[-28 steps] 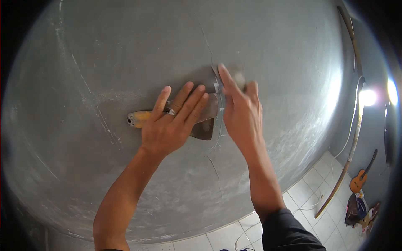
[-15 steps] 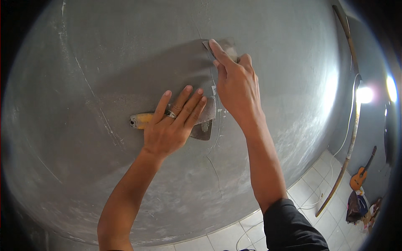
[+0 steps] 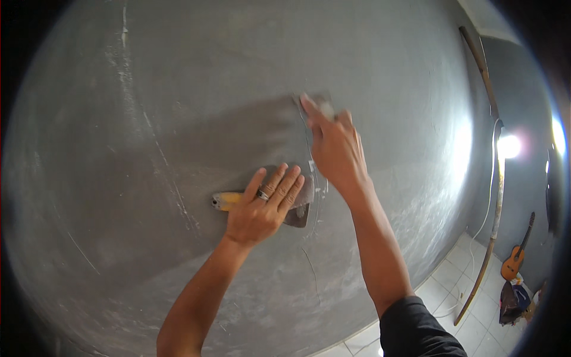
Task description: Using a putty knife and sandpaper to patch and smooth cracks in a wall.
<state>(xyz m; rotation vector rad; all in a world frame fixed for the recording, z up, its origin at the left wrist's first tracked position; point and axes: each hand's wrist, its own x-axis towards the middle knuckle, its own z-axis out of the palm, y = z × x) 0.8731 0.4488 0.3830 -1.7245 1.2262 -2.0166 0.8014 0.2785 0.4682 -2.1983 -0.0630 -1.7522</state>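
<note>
Against a grey wall [image 3: 238,71], my left hand [image 3: 256,217] lies with straight fingers over a putty knife with a yellow handle [image 3: 229,201], keeping it flat to the surface. Its dark blade [image 3: 297,215] shows past my fingers, partly covered by a pale grey flat piece [image 3: 304,193]. My right hand [image 3: 339,152], higher up and slightly blurred, grips a thin flat scraper [image 3: 324,106] against the wall, index finger stretched along it. Its full shape is hidden. A crack [image 3: 306,134] with white flecks runs down beside both tools.
A bright lamp [image 3: 509,146] and a long curved pole [image 3: 495,214] with a white cable stand at the right. Beyond are a small guitar [image 3: 513,262], a dark bag [image 3: 513,302] and white floor tiles [image 3: 437,285]. Another pale crack [image 3: 160,149] marks the wall at left.
The whole view has shifted, so wall and hands appear lower. Both hands stay at nearly the same places along the crack, still on their tools; the right hand is now more blurred.
</note>
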